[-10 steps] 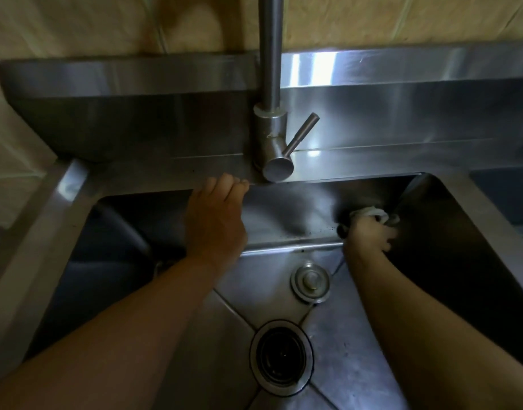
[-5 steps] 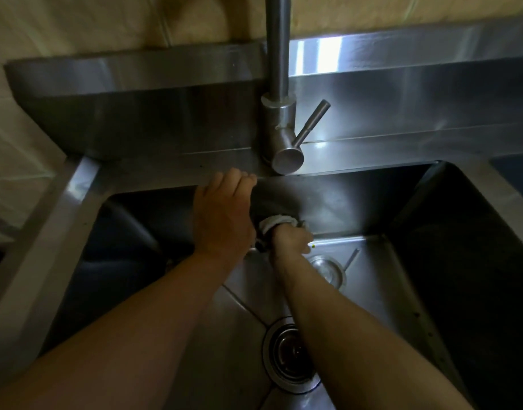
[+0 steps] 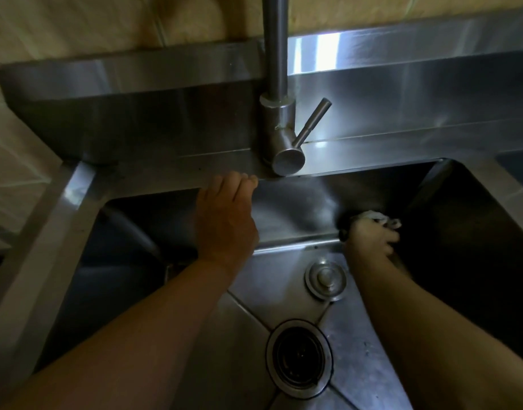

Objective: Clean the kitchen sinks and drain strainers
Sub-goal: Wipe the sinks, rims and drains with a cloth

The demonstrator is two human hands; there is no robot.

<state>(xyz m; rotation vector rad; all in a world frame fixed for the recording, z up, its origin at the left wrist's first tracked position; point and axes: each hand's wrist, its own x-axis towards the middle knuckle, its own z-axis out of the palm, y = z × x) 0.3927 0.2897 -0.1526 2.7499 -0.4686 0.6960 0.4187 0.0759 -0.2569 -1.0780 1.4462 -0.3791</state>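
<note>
- Right now the right hand (image 3: 371,236), right of centre in the frame, grips a bunched white cloth (image 3: 375,218) against the sink's (image 3: 298,202) back wall, near its dark right corner.
- The left hand (image 3: 224,220), at centre, hooks its fingers over the rear rim just left of the faucet (image 3: 279,125); it holds nothing else.
- The strainer plug (image 3: 325,279) lies loose on the basin floor; the open drain (image 3: 298,358) sits at lower centre.
- To scrub well, I'd press the cloth flat, overlap each stroke, and work into the corner seam, keeping the rim hand braced.
- Likely 1 wall is under way; the strainers look untouched.
</note>
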